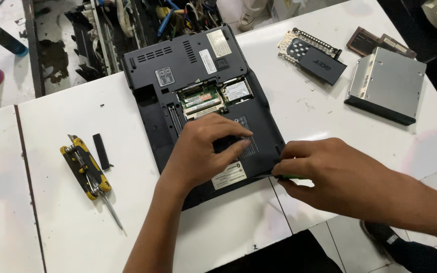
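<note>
Underneath the flat, spread left hand (pixel 203 151) lies the laptop (pixel 198 96); right hand (pixel 324 172) pinches, seemingly, a green tool (pixel 290 177).

Matt black plastic laptop (pixel 178 76); right of it, brushed metal drive (pixel 388 81); glossy white surface (pixel 51 222) beneath

The left hand (pixel 201 149) comes up from the bottom edge on a bare forearm, palm down, fingers curled and pressing downward, knuckles raised. The right hand (pixel 324 169) enters from the lower right, its forearm angled across, fingers drawn together and pinched at the tips, pointing left toward the left hand.
</note>
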